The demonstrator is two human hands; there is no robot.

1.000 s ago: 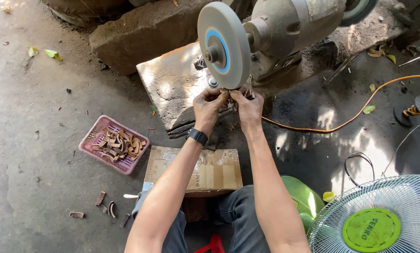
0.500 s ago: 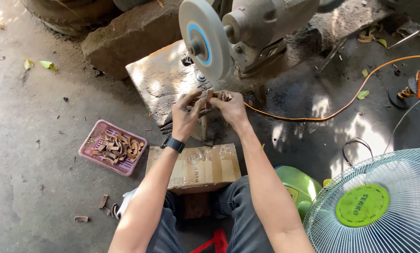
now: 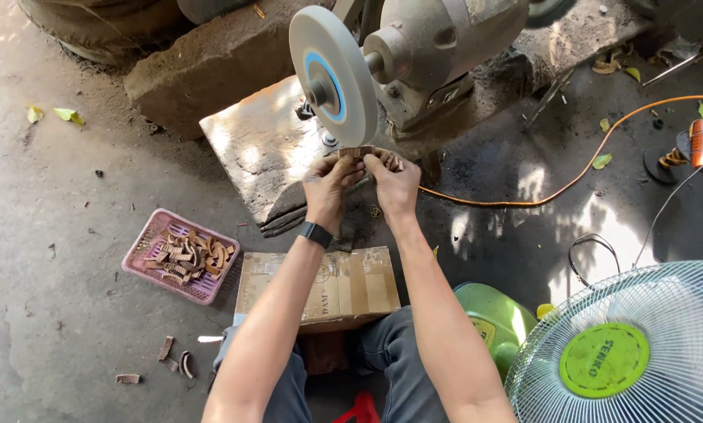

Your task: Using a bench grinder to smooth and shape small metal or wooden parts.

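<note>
Both my hands hold a small curved brown piece (image 3: 361, 152) up against the lower edge of a grey grinding wheel (image 3: 334, 74) with a blue centre. My left hand (image 3: 329, 182), with a black watch on its wrist, grips the piece's left end. My right hand (image 3: 393, 182) grips its right end. The wheel is mounted on a grey bench grinder motor (image 3: 438, 43) that stands on a stone slab (image 3: 261, 149).
A pink basket (image 3: 157, 251) of several similar brown pieces sits on the concrete at left, with a few loose pieces (image 3: 173, 358) near it. A cardboard box (image 3: 320, 288) lies over my knees. A green can (image 3: 492, 319) and a fan (image 3: 626, 348) stand at right; an orange cable (image 3: 571, 176) crosses the floor.
My hands have stayed together on the piece at the wheel's lower edge. The view has shifted, so the grinder and hands now sit a little more to the right.
</note>
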